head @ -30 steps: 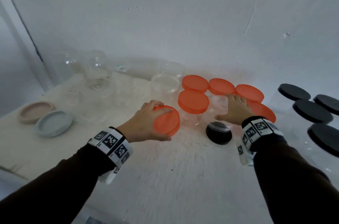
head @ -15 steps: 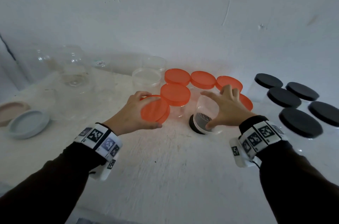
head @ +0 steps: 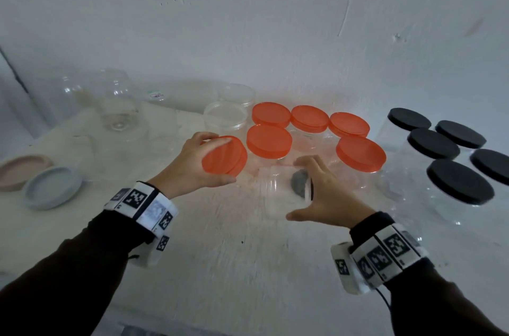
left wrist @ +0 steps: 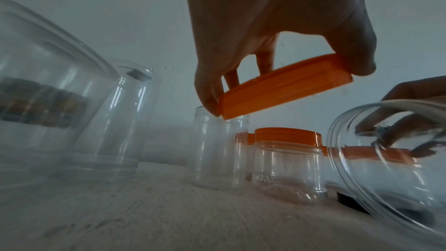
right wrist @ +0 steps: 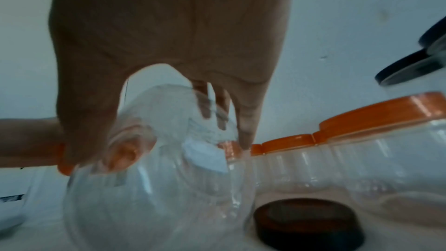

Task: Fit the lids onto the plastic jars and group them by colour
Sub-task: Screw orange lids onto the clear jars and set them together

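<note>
I've got the orange lid [head: 224,155] pinched at its rim in my left hand [head: 190,167], tilted. My right hand [head: 322,192] wraps the clear jar [head: 278,192], tipped mouth-left just over the table [head: 220,253]. Next, I judge: stand the jar upright, level the lid, seat the threads square before twisting (thin plastic, likely flexes if squeezed). Ribbed lid skirt gives grip. A loose black lid [right wrist: 311,222] sits beside the jar. Capped orange jars [head: 270,140] stand just behind.

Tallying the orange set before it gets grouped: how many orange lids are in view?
6. Five sit on jars: three in a back row, two in front. The left hand holds the sixth. None seems hidden.
</note>
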### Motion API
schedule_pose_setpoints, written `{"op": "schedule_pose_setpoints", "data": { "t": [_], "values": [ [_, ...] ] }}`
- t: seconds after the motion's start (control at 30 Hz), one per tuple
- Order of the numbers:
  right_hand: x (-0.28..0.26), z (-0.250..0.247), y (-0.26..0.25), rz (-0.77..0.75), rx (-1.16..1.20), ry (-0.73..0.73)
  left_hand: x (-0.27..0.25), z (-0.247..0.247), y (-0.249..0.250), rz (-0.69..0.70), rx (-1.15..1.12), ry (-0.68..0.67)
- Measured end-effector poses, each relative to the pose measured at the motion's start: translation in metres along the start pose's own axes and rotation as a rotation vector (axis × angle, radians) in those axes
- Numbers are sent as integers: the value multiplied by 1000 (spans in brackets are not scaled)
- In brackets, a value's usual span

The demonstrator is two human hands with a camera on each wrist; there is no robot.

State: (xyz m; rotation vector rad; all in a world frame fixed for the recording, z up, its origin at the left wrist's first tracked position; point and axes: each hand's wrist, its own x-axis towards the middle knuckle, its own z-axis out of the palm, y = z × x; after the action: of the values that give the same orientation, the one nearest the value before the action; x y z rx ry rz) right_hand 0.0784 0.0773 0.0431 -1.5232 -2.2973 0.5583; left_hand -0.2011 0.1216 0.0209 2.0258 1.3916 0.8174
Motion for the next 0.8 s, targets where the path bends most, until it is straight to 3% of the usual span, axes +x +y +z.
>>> {"op": "schedule_pose_setpoints", "data": {
  "t": [0.43,0.8],
  "values": [
    [36,48,-32,43,235,28,-11,-24,-17,2,-44,29],
    [46,66,-39,136,456,-157,-16,-26,-20,69,-15,-39]
  ]
}}
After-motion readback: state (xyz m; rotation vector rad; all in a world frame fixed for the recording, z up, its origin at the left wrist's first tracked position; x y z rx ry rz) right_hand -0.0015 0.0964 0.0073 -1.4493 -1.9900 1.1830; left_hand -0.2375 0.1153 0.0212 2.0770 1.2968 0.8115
